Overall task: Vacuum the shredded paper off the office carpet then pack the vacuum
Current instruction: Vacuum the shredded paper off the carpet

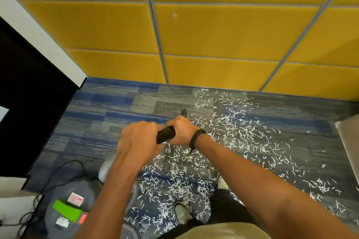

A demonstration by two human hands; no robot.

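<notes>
1. I had both hands on the black nozzle [167, 134]: my right hand [183, 131] was wrapped tight around its forward part, and my left hand [138, 141] was closed at its rear end, though how firmly I cannot tell through the blur.
2. The tip pointed away from me, above the carpet [108, 110], toward the yellow wall panels [213, 31].
3. The shredded paper [229, 132] lay thick to my right and around my shoes [182, 212]; the left side of the carpet looked clean.
4. The vacuum body [68, 209] sat at my lower left, its ribbed hose [106, 167] rising toward my hands, the cord [56, 172] looped beside it.
5. To do this well, I judged I should seat the nozzle squarely, lower the tip flat, and sweep slow overlapping passes rightward.
</notes>
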